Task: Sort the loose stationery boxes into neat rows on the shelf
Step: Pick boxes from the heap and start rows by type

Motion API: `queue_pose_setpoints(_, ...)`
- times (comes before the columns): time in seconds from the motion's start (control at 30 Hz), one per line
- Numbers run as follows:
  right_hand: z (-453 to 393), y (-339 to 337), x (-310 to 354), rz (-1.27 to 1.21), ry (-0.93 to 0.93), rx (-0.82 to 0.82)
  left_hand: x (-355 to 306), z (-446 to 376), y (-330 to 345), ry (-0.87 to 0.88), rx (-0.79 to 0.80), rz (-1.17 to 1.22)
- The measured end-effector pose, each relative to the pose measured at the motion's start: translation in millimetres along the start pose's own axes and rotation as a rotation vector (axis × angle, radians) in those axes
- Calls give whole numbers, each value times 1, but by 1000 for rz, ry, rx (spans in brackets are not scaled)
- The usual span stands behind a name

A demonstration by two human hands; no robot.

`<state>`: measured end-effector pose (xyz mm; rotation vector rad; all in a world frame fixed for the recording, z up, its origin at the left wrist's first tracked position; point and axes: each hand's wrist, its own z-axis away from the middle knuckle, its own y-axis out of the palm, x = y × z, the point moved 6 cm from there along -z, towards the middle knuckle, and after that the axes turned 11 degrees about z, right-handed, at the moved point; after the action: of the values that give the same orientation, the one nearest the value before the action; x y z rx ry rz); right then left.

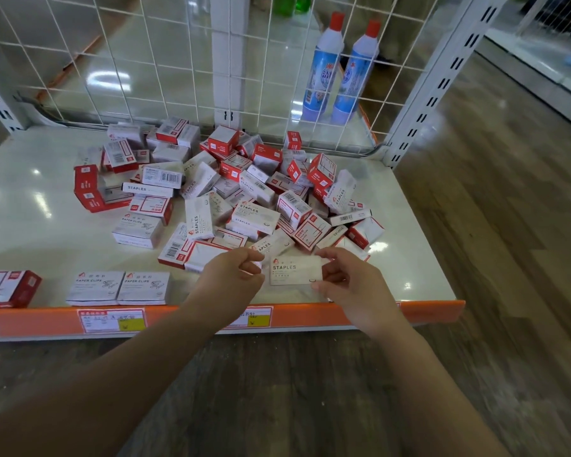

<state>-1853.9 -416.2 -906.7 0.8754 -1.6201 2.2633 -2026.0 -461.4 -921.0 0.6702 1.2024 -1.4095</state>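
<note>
- Shelf (pixel 409 258): flat, glossy white board with an orange front strip (pixel 376 316) carrying price labels (pixel 111 319); white wire grid (pixel 145 61) closes the back
- Loose pile (pixel 244 192): small rectangular cardboard boxes, white and red, lying at mixed angles across the middle of the shelf; legible prints read STAPLES and PAPER CLIPS
- Held staples box (pixel 295 270): flat white carton, printed face up, long axis running left to right, parallel to the front strip; it sits just in front of the pile, near the shelf's front edge
- Left hand (pixel 236 278): fingers curled, thumb and fingertips pinching the box's left end
- Right hand (pixel 350 278): fingers curled, pinching the right end of the same box
- Two paper clip boxes (pixel 119 286): side by side and touching, flush along the front edge, left of the hands; a red box (pixel 10 286) lies further left
- Open board remains at the front right corner and along the left side
- Two blue spray bottles (pixel 340 67) with red caps stand behind the grid
</note>
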Motion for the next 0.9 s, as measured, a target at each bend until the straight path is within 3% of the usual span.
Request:
queue_pose_setpoints(0.27, 8, -31, -36, 95, 105, -57, -22, 2, 37, 133, 48, -371)
queue_pose_setpoints(0.43, 9, -46, -58, 138, 137, -65, -30, 4, 68, 208, 165, -595)
queue_pose_setpoints(0.67, 9, -58, -90, 151, 138, -76, -40, 5, 104, 249, 360, -738)
queue_pose_setpoints(0.9, 12, -70, -112, 92, 141, -94, -40, 3, 128, 277, 449, -857)
